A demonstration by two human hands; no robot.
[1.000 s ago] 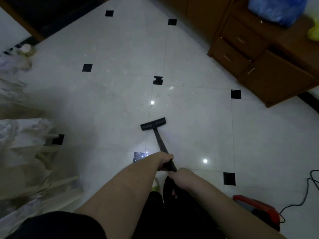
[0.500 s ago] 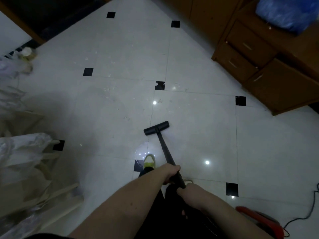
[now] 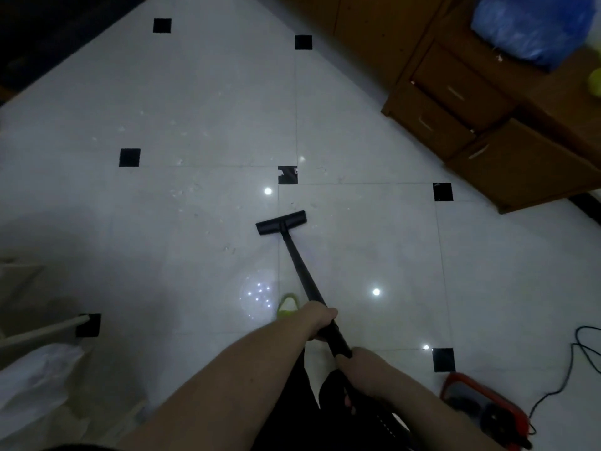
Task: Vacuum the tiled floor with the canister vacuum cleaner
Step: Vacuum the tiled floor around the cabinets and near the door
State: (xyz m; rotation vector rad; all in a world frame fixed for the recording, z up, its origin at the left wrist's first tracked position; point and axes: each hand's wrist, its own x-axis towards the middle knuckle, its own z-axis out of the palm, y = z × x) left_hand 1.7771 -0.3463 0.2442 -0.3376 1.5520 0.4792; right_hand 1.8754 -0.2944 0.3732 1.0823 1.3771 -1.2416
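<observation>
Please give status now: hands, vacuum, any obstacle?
Both hands, left hand and right hand, grip black vacuum wand. Black floor nozzle flat on tile. Path ahead open.

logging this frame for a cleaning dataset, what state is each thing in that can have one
left hand: grips the wand, further down it
right hand: grips the wand's upper end
wand: tilted, running from the hands to the floor head
floor head: flat on the tiled floor
canister: on the floor, lower right
cord: lying loose on the floor
cabinet drawers: closed
debris: scattered left of the head, not picked up
</observation>
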